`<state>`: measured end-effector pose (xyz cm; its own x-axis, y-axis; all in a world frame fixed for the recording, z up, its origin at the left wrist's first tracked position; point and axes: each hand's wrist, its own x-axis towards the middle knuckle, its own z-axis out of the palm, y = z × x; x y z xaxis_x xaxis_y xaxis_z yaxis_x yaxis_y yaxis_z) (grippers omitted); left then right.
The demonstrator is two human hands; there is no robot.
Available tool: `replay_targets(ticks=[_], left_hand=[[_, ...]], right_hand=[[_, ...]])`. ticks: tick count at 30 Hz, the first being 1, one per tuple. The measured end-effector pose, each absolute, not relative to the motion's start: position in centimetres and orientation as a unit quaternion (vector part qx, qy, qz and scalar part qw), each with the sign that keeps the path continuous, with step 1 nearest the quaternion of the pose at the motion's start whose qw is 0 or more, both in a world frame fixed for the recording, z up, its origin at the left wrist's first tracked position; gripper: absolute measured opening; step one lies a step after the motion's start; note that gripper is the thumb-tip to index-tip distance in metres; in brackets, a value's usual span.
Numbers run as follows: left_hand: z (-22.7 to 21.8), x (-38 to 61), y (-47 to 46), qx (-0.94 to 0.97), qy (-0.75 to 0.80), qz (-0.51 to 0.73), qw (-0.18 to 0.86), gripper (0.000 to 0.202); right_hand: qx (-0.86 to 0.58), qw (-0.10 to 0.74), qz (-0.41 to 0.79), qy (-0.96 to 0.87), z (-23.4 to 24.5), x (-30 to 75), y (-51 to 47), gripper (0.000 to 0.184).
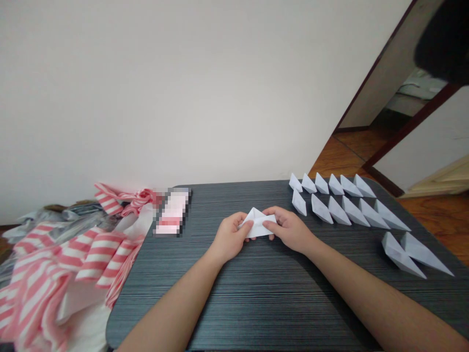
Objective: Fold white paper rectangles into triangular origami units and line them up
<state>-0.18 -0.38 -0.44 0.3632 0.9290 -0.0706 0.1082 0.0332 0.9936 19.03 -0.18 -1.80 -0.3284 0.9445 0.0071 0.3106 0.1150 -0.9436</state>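
A folded white paper boat (258, 227) with a pointed peak in its middle is held just above the dark table (227, 293). My left hand (233, 235) pinches its left end, thumb on the near face and fingers behind. At the other end, my right hand (287, 229) grips it the same way. Both thumbs press near the middle of the paper. On the right side of the table stand several finished paper boats (342, 210) in rows, with two more boats (405, 256) nearer the front right.
A phone-like object (173, 211), blurred out, lies at the table's back left. Left of the table is a heap of pink-and-white striped cloth (98, 256). A pale wall (205, 98) rises behind. Wooden floor (339, 151) and a doorway show at right.
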Motion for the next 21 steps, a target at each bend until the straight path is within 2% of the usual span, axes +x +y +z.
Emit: replay_targets(ticks=[7, 13, 17, 21], left_hand=[[-0.7, -0.3, -0.3, 0.624, 0.448, 0.346, 0.539, 0.025], [-0.3, -0.4, -0.5, 0.650, 0.454, 0.347, 0.502, 0.026], [0.1, -0.2, -0.7, 0.678, 0.462, 0.334, 0.464, 0.025], [0.0, 0.0, -0.7, 0.677, 0.459, 0.334, 0.469, 0.026]], right_hand=[[-0.478, 0.323, 0.447, -0.684, -1.4, 18.9, -0.5, 0.023], [-0.462, 0.334, 0.479, -0.667, -1.2, 18.7, -0.6, 0.030], [-0.465, 0.286, 0.476, -0.689, -0.5, 18.6, -0.7, 0.015], [-0.459, 0.274, 0.506, -0.676, 0.2, 18.5, -0.9, 0.020]])
